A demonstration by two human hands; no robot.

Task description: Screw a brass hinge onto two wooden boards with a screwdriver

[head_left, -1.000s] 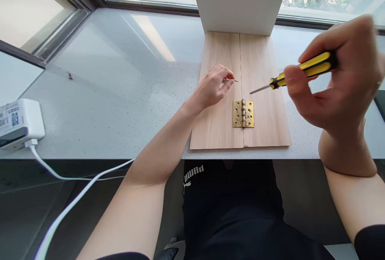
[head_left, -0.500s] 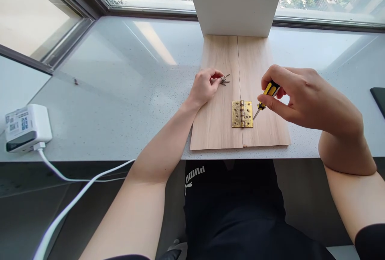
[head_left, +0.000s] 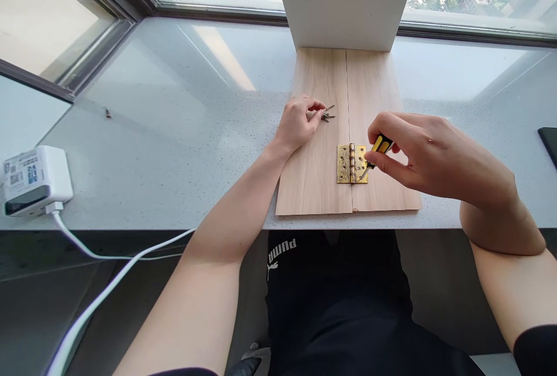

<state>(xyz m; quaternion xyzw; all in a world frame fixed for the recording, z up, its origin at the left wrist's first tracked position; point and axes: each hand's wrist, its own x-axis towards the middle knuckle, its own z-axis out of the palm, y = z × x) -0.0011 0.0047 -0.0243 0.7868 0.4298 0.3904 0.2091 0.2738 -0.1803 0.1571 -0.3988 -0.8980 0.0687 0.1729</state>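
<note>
A brass-coloured butt hinge [head_left: 345, 165] lies open and flat across the seam between two light wooden boards [head_left: 311, 184]. My right hand [head_left: 435, 152] grips a black-and-yellow screwdriver [head_left: 382, 145], whose shaft slants down to the hinge's right leaf near its lower hole. Whether the tip touches metal or a screw is too small to tell. On the left board, farther from me, my left hand [head_left: 298, 120] has thumb and fingers pinched at several small screws [head_left: 329, 115]. The screws stick out past the fingertips, and some seem to rest on the wood.
Behind the boards stands a tall white panel [head_left: 343, 4] before the windows. At the left of the speckled counter [head_left: 174, 132] sits a white plug-in device [head_left: 39, 181] with a white cable [head_left: 87, 318]. A dark flat object [head_left: 549, 144] lies at the right edge.
My right hand has moved left and slightly down, carrying the screwdriver tip from beside the hinge to over its right leaf. My left hand stays at the screws.
</note>
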